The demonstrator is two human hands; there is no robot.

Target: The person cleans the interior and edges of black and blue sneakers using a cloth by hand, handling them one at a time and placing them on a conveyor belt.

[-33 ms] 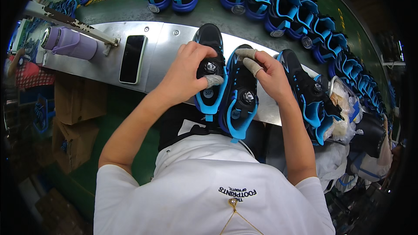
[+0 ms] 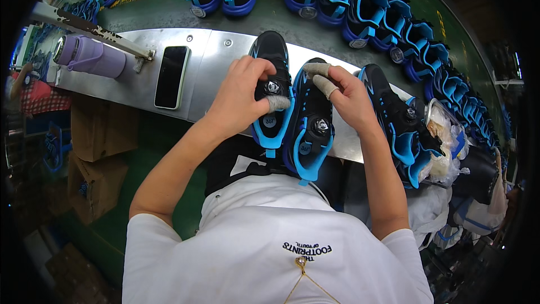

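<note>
Bottle (image 2: pixel 93 56) and phone (image 2: pixel 171 77) lie at the left of the steel tabletop (image 2: pixel 219 67). Next along, the left hand (image 2: pixel 242 98) is curled shut around the round dial (image 2: pixel 273 86) of a black-and-blue shoe (image 2: pixel 269 50), its thumb in a cloth cot. A second shoe (image 2: pixel 309 135) lies touching the first, both hanging off the near edge. The right hand (image 2: pixel 349 98), half closed with taped fingertips, grips its toe end. More shoes (image 2: pixel 399 124) wait at the right.

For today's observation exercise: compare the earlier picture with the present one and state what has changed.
Nothing visibly changed. The left hand rests on the dial of the left black-and-blue shoe, the right hand on the right shoe; phone and purple bottle lie as before.
</note>
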